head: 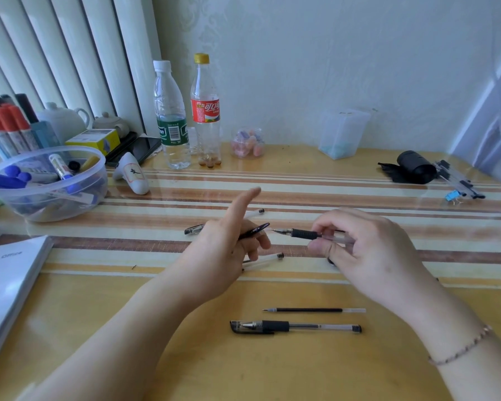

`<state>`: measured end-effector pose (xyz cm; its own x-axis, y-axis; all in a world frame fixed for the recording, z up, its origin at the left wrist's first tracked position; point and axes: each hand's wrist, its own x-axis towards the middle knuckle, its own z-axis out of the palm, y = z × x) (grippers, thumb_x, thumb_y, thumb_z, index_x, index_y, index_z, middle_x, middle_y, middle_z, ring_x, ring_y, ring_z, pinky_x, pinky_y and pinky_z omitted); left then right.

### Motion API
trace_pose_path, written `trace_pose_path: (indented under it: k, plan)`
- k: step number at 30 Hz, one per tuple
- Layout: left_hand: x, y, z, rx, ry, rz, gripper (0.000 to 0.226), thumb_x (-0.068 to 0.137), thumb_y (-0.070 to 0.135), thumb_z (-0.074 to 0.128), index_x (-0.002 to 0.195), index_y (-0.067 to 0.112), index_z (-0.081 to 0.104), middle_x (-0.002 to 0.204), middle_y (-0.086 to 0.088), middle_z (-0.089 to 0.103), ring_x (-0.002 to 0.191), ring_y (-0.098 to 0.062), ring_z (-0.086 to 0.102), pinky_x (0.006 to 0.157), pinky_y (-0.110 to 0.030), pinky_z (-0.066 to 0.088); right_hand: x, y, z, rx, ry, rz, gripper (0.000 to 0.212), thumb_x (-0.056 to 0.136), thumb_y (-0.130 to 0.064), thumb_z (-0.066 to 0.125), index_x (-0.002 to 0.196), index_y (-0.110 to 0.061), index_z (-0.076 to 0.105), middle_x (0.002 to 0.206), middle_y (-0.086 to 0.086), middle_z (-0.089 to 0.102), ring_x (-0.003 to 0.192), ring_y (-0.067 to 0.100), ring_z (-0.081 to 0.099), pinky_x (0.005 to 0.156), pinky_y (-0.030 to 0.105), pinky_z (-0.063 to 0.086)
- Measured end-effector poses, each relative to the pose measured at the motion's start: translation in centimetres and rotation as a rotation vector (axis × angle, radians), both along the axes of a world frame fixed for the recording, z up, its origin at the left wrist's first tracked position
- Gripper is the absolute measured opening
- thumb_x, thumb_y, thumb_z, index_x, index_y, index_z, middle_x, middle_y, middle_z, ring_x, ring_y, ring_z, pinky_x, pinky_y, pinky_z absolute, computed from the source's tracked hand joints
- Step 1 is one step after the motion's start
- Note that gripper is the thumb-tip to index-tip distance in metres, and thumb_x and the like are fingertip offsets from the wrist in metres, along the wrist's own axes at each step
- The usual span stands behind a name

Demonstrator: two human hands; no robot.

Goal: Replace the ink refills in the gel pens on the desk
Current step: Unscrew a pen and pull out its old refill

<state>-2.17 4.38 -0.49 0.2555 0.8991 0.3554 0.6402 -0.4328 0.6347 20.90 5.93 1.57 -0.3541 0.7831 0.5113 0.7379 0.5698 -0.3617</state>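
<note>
Cap (255, 232): in left grip (214, 256), left of right grip (359, 250)
Refill (314, 310): on worktop (185, 357), before both grips
Bottles (171, 117): behind

1. Between the left hand (223, 253), which holds a dark pen cap (255, 230), and the right hand (368, 250), which pinches a clear gel pen with a black rubber sleeve (310, 234), only a slim gap stays open at the pen tip.
2. Just below the grip lie a loose black ink refill (314, 310) and a capped clear gel pen (295, 327); bare yellow desk (214, 366) spreads beyond them toward the person.
3. Under and behind the left hand lie clear pen barrels (272, 257) (partly hidden).
4. Far left of the grip, a clear plastic bowl of markers (48, 183) blocks the way.
5. Beyond the grip, striped desk runs open up to two plastic bottles (172, 117).
</note>
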Motion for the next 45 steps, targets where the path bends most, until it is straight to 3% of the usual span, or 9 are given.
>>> trace_pose_path:
  k: [3, 7, 10, 17, 24, 30, 35, 39, 45]
  plan:
    - [0.1, 0.2, 0.2, -0.04, -0.067, 0.046, 0.034, 0.093, 0.008, 0.056, 0.116, 0.032, 0.05, 0.08, 0.008, 0.073, 0.071, -0.005, 0.064, 0.058, -0.011, 0.045, 0.1, 0.1, 0.0, 0.005, -0.013, -0.015, 0.017, 0.079, -0.049, 0.063, 0.088, -0.035, 0.063, 0.081, -0.023, 0.062, 0.068, -0.005, 0.053, 0.054, 0.026, 0.044]
    - [0.4, 0.0, 0.4, -0.054, -0.048, 0.071, 0.015, 0.092, 0.015, 0.06, 0.097, 0.028, 0.055, 0.073, 0.005, 0.072, 0.065, -0.009, 0.065, 0.064, -0.032, 0.054, 0.1, 0.1, 0.0, 0.014, -0.046, -0.022, 0.015, 0.079, -0.047, 0.067, 0.087, -0.034, 0.063, 0.079, -0.02, 0.063, 0.068, -0.015, 0.05, 0.051, 0.021, 0.038]
    - [0.5, -0.2, 0.4, -0.013, -0.011, 0.05, 0.011, 0.093, 0.017, 0.059, 0.1, 0.024, 0.057, 0.071, 0.004, 0.069, 0.062, -0.011, 0.062, 0.063, -0.032, 0.053, 0.1, 0.1, 0.1, 0.017, -0.069, -0.026, 0.013, 0.079, -0.044, 0.07, 0.087, -0.034, 0.064, 0.078, -0.019, 0.063, 0.069, -0.019, 0.048, 0.051, 0.019, 0.036]
    - [1.1, -0.7, 0.8, 0.19, 0.108, -0.042, 0.006, 0.092, 0.016, 0.06, 0.095, 0.015, 0.066, 0.068, 0.017, 0.057, 0.063, 0.007, 0.049, 0.06, -0.006, 0.033, -0.1, -0.2, 0.1, 0.078, -0.062, 0.056, 0.016, 0.079, -0.046, 0.066, 0.084, -0.031, 0.073, 0.076, -0.018, 0.067, 0.056, 0.0, 0.053, 0.049, 0.029, 0.048]
    - [1.2, -0.9, 0.8, 0.248, 0.019, -0.032, 0.01, 0.09, 0.011, 0.062, 0.096, 0.013, 0.069, 0.066, 0.007, 0.063, 0.059, -0.011, 0.056, 0.053, -0.023, 0.046, -0.4, -0.2, -0.3, 0.181, 0.015, 0.092, 0.008, 0.076, -0.025, 0.081, 0.081, -0.021, 0.075, 0.07, -0.012, 0.065, 0.049, 0.004, 0.041, 0.045, 0.025, 0.044]
    - [1.1, -0.9, 1.2, 0.312, 0.025, -0.012, 0.011, 0.088, 0.014, 0.063, 0.095, 0.015, 0.071, 0.062, 0.009, 0.061, 0.054, -0.009, 0.053, 0.051, -0.022, 0.044, -1.0, -0.4, -0.5, 0.165, 0.088, 0.095, 0.013, 0.079, -0.03, 0.07, 0.079, -0.019, 0.075, 0.069, -0.013, 0.065, 0.05, 0.006, 0.047, 0.046, 0.024, 0.044]
    - [0.6, -0.6, 0.7, 0.259, 0.056, 0.064, 0.034, 0.087, 0.039, 0.065, 0.117, 0.023, 0.065, 0.094, 0.014, 0.068, 0.083, -0.001, 0.062, 0.07, -0.02, 0.052, 0.2, 0.8, -0.2, 0.101, -0.06, -0.018, 0.009, 0.088, -0.032, 0.063, 0.092, -0.029, 0.071, 0.076, -0.021, 0.058, 0.06, 0.006, 0.051, 0.052, 0.026, 0.046]
    - [-1.1, 0.6, 0.3, 0.265, 0.141, 0.267, 0.035, 0.09, 0.039, 0.059, 0.119, 0.02, 0.062, 0.116, 0.008, 0.064, 0.105, -0.011, 0.058, 0.083, -0.025, 0.046, 5.4, 3.9, -0.3, -0.053, 0.099, -0.346, 0.022, 0.092, -0.014, 0.06, 0.105, -0.028, 0.071, 0.091, -0.009, 0.069, 0.07, 0.01, 0.056, 0.063, 0.027, 0.044]
    - [-3.4, 1.9, -0.8, 0.006, 0.262, 0.477, 0.022, 0.09, 0.025, 0.062, 0.112, 0.025, 0.065, 0.121, 0.005, 0.06, 0.115, -0.022, 0.049, 0.092, -0.038, 0.042, 6.6, 5.1, -1.6, -0.261, 0.078, -0.455, 0.021, 0.079, -0.021, 0.076, 0.069, -0.035, 0.063, 0.078, -0.02, 0.063, 0.072, 0.006, 0.059, 0.057, 0.027, 0.046]
